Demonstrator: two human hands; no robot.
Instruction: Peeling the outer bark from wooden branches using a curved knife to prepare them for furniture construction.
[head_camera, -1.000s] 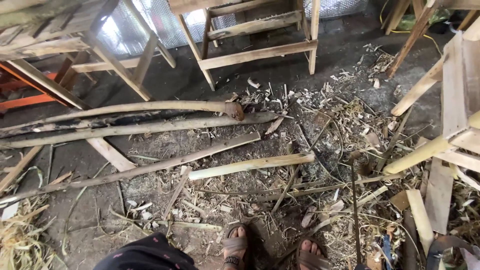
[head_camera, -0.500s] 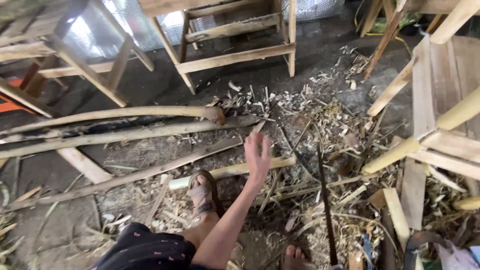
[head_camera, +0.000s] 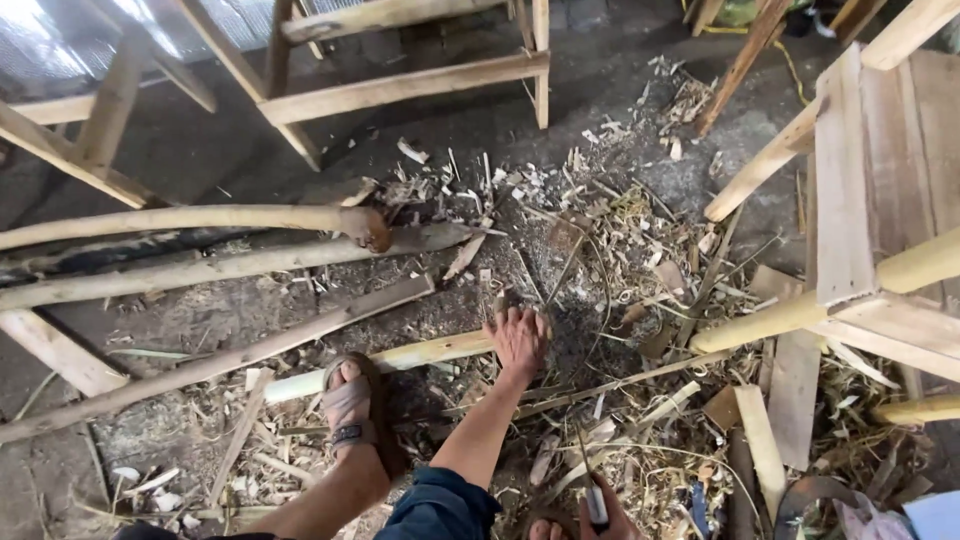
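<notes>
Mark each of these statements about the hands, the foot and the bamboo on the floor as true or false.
1. One hand rests on the end of the pale split bamboo piece. True.
2. A sandalled foot presses on that same bamboo piece. True.
3. The foot is bare. False: it wears a strapped sandal.
4. The other hand is empty. False: it grips a thin dark-bladed tool at the frame's bottom edge.
5. The floor around the bamboo is swept clean. False: shavings and splinters litter it.
</notes>
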